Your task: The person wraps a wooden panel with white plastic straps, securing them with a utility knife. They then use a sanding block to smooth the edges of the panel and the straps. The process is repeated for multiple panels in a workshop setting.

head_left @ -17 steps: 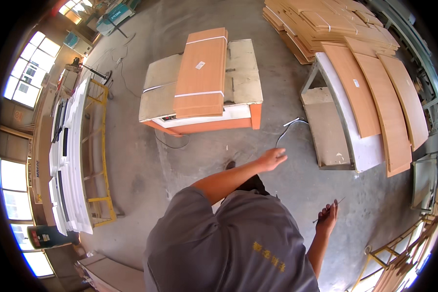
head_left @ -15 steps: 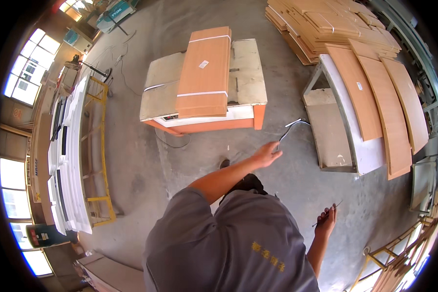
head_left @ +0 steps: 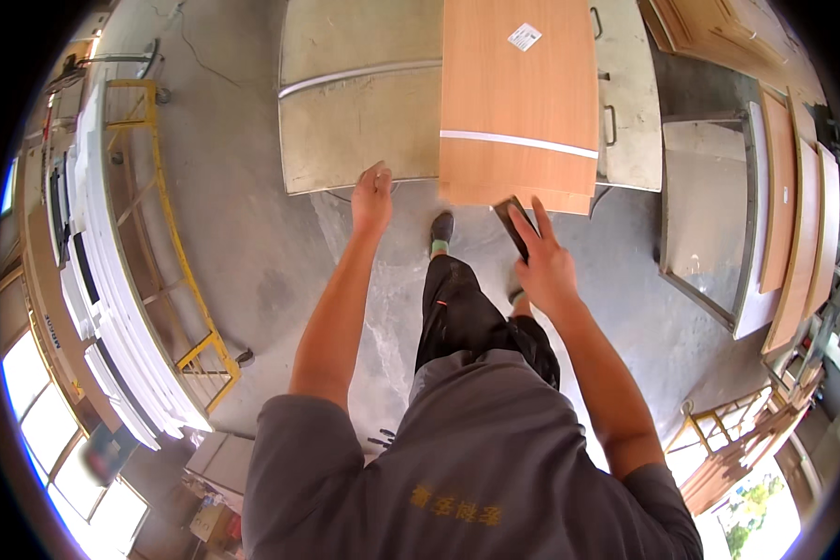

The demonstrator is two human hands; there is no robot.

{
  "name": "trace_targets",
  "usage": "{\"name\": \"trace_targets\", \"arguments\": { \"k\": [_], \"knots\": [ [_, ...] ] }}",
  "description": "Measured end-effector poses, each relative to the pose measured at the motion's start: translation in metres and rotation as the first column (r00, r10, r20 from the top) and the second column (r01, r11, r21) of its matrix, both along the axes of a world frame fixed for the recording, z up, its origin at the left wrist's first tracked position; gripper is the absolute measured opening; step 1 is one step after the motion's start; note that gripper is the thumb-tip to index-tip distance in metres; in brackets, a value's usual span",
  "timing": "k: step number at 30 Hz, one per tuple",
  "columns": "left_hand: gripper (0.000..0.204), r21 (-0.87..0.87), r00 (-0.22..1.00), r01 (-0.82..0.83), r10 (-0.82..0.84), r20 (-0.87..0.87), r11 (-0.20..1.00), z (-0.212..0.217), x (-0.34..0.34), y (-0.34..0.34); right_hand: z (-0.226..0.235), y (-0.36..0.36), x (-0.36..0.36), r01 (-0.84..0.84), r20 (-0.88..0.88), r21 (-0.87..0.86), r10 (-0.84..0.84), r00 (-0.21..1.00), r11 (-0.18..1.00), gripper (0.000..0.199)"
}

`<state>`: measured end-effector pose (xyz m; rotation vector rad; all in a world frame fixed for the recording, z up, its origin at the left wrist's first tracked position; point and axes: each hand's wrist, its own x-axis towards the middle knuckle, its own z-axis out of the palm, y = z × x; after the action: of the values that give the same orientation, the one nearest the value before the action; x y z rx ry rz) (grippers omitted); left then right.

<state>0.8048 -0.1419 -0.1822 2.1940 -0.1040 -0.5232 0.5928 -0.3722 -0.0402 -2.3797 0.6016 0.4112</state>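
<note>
While you lean over the pale grey flat worktable point(head_left: 359, 140), your left hand point(head_left: 372, 198) rests open, fingers spread, on its near edge, likely to brace you. Your right hand point(head_left: 543, 264), arm outstretched, grips a small dark rectangular block point(head_left: 511, 222) at the near edge of the orange-brown wooden panel point(head_left: 518, 98).

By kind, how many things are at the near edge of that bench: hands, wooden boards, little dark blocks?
Bare hands: 2 (left hand on the grey bench top, right hand)
Orange-brown wooden board with a white stripe: 1
Small dark rectangular block, held in the right hand: 1
Total: 4
</note>
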Motion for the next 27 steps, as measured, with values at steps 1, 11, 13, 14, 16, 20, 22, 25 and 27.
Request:
{"name": "trace_targets", "arguments": {
  "k": [1, 11, 13, 14, 16, 20, 22, 25, 27],
  "knots": [
    [0.048, -0.098, 0.993, -0.018, 0.006, -0.118, 0.995, 0.003, -0.002, 0.007, -0.002, 0.011, 0.024, -0.043, -0.028, -0.006, 0.043, 0.999, 0.999, 0.082],
    [0.092, 0.129, 0.924, 0.285, -0.308, 0.226, 0.95, 0.042, -0.048, -0.061, 0.014, -0.052, 0.001, 0.069, -0.094, -0.091, -0.078, 0.993, 0.993, 0.08],
    [0.095, 0.35, 0.806, 0.423, -0.524, 0.276, 0.836, 0.059, -0.065, -0.073, 0.031, -0.074, -0.016, 0.123, -0.135, -0.147, -0.144, 0.98, 0.981, 0.079],
    [0.099, 0.344, 0.789, 0.488, -0.574, 0.218, 0.802, 0.061, -0.073, -0.079, 0.034, -0.088, -0.024, 0.13, -0.138, -0.166, -0.154, 0.978, 0.977, 0.078],
    [0.102, 0.362, 0.772, 0.518, -0.606, 0.194, 0.775, 0.06, -0.086, -0.098, 0.036, -0.118, -0.038, 0.122, -0.08, -0.183, -0.138, 0.987, 0.976, 0.075],
    [0.103, 0.414, 0.688, 0.587, -0.698, 0.196, 0.695, 0.053, -0.13, -0.16, 0.037, -0.173, -0.045, -0.018, 0.0, -0.253, 0.019, 1.0, 0.967, 0.069],
    [0.099, 0.398, 0.643, 0.653, -0.749, 0.157, 0.644, 0.058, -0.156, -0.198, 0.032, -0.196, -0.034, -0.086, 0.019, -0.206, 0.092, 0.996, 0.975, 0.068],
    [0.078, 0.22, 0.551, 0.766, -0.794, 0.256, 0.603, 0.044, -0.201, -0.248, 0.017, -0.226, -0.014, -0.304, 0.036, -0.183, 0.316, 0.948, 0.935, 0.067],
    [0.06, -0.12, 0.437, 0.893, -0.899, -0.002, 0.434, 0.075, -0.204, -0.266, -0.001, -0.243, -0.006, -0.486, 0.075, -0.198, 0.507, 0.858, 0.851, 0.068]
  ]
}}
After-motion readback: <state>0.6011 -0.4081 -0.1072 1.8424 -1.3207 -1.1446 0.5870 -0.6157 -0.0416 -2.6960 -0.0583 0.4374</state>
